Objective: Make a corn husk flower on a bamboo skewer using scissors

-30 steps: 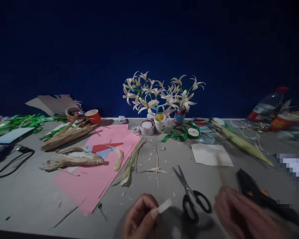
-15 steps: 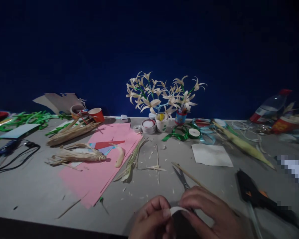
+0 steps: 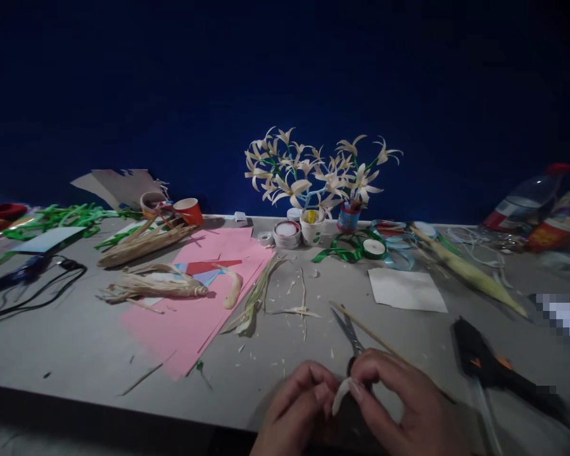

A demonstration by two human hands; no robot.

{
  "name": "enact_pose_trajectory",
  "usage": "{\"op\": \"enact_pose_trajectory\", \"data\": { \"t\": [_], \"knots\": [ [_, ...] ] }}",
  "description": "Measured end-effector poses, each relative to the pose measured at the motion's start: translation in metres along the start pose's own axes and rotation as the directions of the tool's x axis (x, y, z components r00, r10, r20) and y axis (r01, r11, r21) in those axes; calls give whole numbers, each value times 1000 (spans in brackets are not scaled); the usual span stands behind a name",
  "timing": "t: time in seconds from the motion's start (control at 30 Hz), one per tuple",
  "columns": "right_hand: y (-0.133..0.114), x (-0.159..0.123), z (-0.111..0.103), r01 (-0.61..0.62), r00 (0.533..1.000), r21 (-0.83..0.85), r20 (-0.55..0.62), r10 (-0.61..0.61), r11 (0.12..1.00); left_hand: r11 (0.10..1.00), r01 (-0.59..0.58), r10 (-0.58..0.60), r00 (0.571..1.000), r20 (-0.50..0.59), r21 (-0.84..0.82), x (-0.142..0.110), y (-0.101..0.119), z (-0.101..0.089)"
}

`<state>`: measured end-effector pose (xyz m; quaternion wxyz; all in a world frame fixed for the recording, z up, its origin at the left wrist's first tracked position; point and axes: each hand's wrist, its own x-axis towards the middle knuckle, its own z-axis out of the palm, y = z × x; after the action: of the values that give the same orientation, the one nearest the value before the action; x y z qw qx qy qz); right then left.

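A short, pale, curved strip (image 3: pixel 341 398), which looks like corn husk, is pinched between the thumb and finger of my right hand (image 3: pixel 399 399). One end of the strip hangs down and curls to the left. My left hand (image 3: pixel 297 405) is closed, its fingertips right beside the strip; whether they grip it is hidden. Just beyond my right fingers lie scissors (image 3: pixel 349 329), blades pointing away, handles partly covered by the hand. Alongside them runs a thin stick (image 3: pixel 368 329).
Flowers with pale petals (image 3: pixel 292 187) stand in small cups at the back. Pink paper (image 3: pixel 166 345) and dried husk bundles (image 3: pixel 161 286) are at left. Green ribbon (image 3: pixel 342 246), white paper (image 3: pixel 407 290) and a black glue gun (image 3: pixel 484 358) lie towards the right. Husk scraps dot the middle.
The strip was stretched between both hands; now it bends down from my right fingertips, with its left end showing. My hands have shifted slightly up, and the view has turned a little.
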<state>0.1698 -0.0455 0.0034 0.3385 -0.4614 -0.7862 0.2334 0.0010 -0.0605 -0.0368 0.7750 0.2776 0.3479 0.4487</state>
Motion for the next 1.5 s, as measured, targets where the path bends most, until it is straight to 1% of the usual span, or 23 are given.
{"op": "enact_pose_trajectory", "data": {
  "t": [0.07,0.1,0.13,0.27,0.43,0.5,0.53,0.63,0.67,0.73,0.83,0.9,0.93,0.97,1.0,1.03,1.1,1.17,1.23,1.3,1.4,1.47,1.5],
  "knots": [
    [0,0,1,-3,1000,-43,14,3,999,968,-149,162,986,-47,203,-4,2,2],
    [0,0,2,5,1000,-60,14,-5,998,935,-198,223,973,-56,296,-5,4,3],
    [0,-1,2,15,1000,-75,13,-14,997,905,-222,261,963,-64,362,-6,5,5],
    [-1,-1,4,76,996,-128,-30,-81,989,847,-245,336,935,-118,473,-6,8,11],
    [-1,-3,5,61,997,-119,-49,-67,991,758,-271,416,901,-119,593,-3,9,17],
    [1,-4,6,70,995,-105,-65,-77,992,742,-276,432,894,-121,611,-2,10,19],
    [2,-5,7,80,993,-96,-75,-87,992,749,-278,430,894,-122,601,-1,10,19],
    [4,-8,10,119,983,-53,-132,-125,991,803,-274,393,911,-125,529,0,8,20],
    [4,-8,10,127,979,-40,-157,-131,991,809,-274,390,912,-126,520,0,7,19],
    [5,-10,11,138,969,-19,-205,-139,990,791,-286,414,901,-129,542,0,6,16],
    [5,-11,8,159,950,-11,-269,-156,987,749,-302,470,869,-151,590,0,6,8],
    [5,-11,3,149,947,-1,-289,-142,989,754,-291,479,857,-191,588,0,9,4],
    [6,-11,0,132,949,7,-290,-124,991,759,-294,478,858,-190,582,0,11,4],
    [6,-11,-1,113,954,19,-283,-103,993,760,-304,471,866,-166,574,0,14,4],
    [6,-10,-3,97,958,32,-273,-84,995,756,-321,462,879,-118,571,0,17,6],
    [6,-10,-3,88,963,45,-259,-73,995,743,-342,454,889,-57,575,0,20,9],
    [7,-8,-2,96,968,59,-240,-79,994,696,-377,439,897,53,611,0,25,16],
    [7,-7,1,106,969,49,-227,-93,993,636,-374,431,898,91,675,1,28,21],
    [7,-7,4,93,973,20,-216,-86,996,577,-364,442,892,95,732,2,28,24],
    [8,-7,6,95,973,-3,-210,-93,995,529,-370,476,874,94,764,4,25,25],
    [7,-8,6,161,963,-43,-213,-167,986,446,-413,553,825,119,794,7,17,22],
    [8,-9,6,190,956,-48,-220,-196,981,350,-425,596,789,152,834,9,12,17],
    [8,-10,6,186,955,-33,-228,-189,982,290,-423,621,766,167,859,9,11,14]
  ]
}}
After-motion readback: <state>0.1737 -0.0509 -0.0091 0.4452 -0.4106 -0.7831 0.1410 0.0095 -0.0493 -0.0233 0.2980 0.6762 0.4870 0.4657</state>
